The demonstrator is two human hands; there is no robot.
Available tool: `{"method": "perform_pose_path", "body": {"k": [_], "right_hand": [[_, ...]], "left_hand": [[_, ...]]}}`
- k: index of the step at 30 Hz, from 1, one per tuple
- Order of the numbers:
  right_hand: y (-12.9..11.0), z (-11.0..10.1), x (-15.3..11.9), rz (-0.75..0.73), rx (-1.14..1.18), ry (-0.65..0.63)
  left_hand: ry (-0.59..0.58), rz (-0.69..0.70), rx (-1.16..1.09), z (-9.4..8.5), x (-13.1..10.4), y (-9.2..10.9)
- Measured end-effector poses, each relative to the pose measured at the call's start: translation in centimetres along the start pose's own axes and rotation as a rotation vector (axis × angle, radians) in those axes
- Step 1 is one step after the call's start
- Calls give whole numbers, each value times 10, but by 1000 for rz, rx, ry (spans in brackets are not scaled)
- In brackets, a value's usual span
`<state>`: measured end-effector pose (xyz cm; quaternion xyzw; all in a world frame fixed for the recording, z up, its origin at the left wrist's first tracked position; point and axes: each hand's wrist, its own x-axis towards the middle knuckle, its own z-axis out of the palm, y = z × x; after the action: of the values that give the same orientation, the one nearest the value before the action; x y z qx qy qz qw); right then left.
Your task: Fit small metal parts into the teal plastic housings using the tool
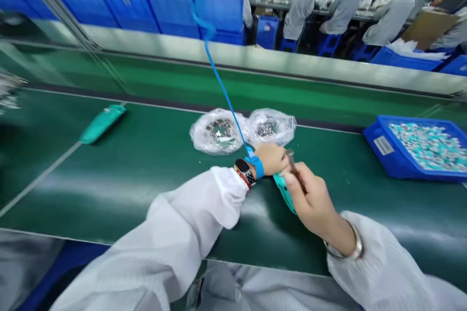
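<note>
A teal plastic shell (285,195) is tilted between my hands above the green belt. My left hand (270,158) is closed at its upper end, with the fingertips partly hidden; a blue wrist strap (257,167) and a dark watch are on that wrist. Pinched in my right hand (310,199) is a slim brownish metal tool that looks like tweezers (296,171), its tip close to my left fingers. Just beyond my left hand lie two clear plastic bags of small metal parts, the left bag (200,132) and the right bag (286,129).
Another teal shell (103,124) lies on the green belt (146,148) at left. A blue bin (381,148) of small teal and white pieces stands at right. From my wrist a blue cord (221,82) runs upward. Behind the belt are blue crates (171,9) and seated people in white.
</note>
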<state>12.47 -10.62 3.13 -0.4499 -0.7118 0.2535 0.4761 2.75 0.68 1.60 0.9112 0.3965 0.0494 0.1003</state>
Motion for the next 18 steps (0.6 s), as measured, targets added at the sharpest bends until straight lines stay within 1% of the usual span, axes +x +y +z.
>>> {"method": "perform_pose_path", "body": {"k": [1, 3, 4, 6, 8, 10, 12, 14, 15, 16, 17, 18], "right_hand": [[5, -5, -2, -5, -204, -35], [17, -12, -9, -7, -504, -70], [23, -14, -13, -1, -609, -77], [34, -15, -22, 18, -742, -86], [42, -15, -29, 40, -764, -83], [47, -17, -34, 81, -712, -85], [52, -20, -37, 156, -640, -118], [59, -27, -43, 260, -591, -164], [64, -32, -47, 311, -583, -176], [68, -39, -52, 352, -584, -172], [74, -47, -57, 381, -602, -133], [78, -56, -63, 395, -631, -61]], "left_hand": [[-6, -51, -43, 1, -1, 2], [7, -142, -79, 4, -4, 5], [22, -172, -98, 6, -7, 6], [51, -198, -153, 7, -15, 8], [53, -211, -251, 7, -24, 9], [23, -207, -344, 5, -34, 8], [-7, -169, -443, 1, -44, 4], [29, -139, -534, -9, -56, -9], [82, -151, -559, -16, -63, -19], [164, -195, -559, -26, -71, -34], [258, -276, -527, -38, -80, -52], [368, -395, -447, -51, -90, -74]]}}
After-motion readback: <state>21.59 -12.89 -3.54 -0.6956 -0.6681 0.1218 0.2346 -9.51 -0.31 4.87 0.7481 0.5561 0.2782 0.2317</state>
